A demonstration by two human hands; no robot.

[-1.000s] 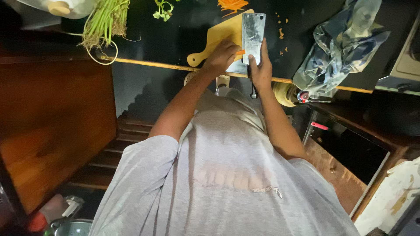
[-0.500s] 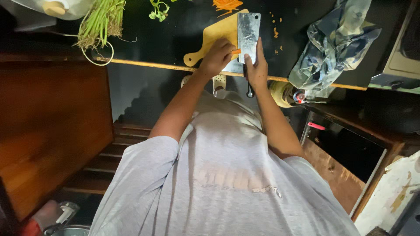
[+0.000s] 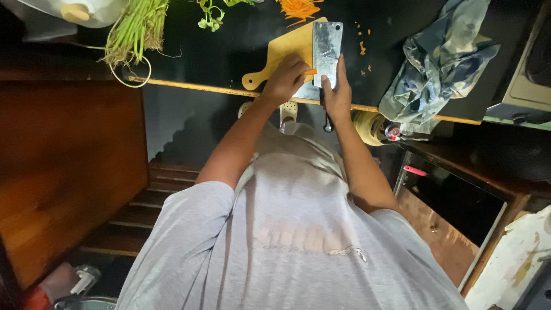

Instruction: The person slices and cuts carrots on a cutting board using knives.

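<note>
The person wears a loose, pale grey short-sleeved T-shirt (image 3: pixel 287 241), its soft fabric wrinkled across the front and faintly stained near the middle. Both arms are bare below the sleeves. The left hand (image 3: pixel 282 80) and right hand (image 3: pixel 338 95) wear no gloves.

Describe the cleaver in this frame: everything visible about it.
The cleaver has a broad rectangular blade of dull grey metal, lying nearly flat over the wooden cutting board on the black counter. Its dark handle points toward the person and is mostly hidden by the right hand, which grips it with one finger along the blade. The left hand holds an orange piece beside the blade.
</note>
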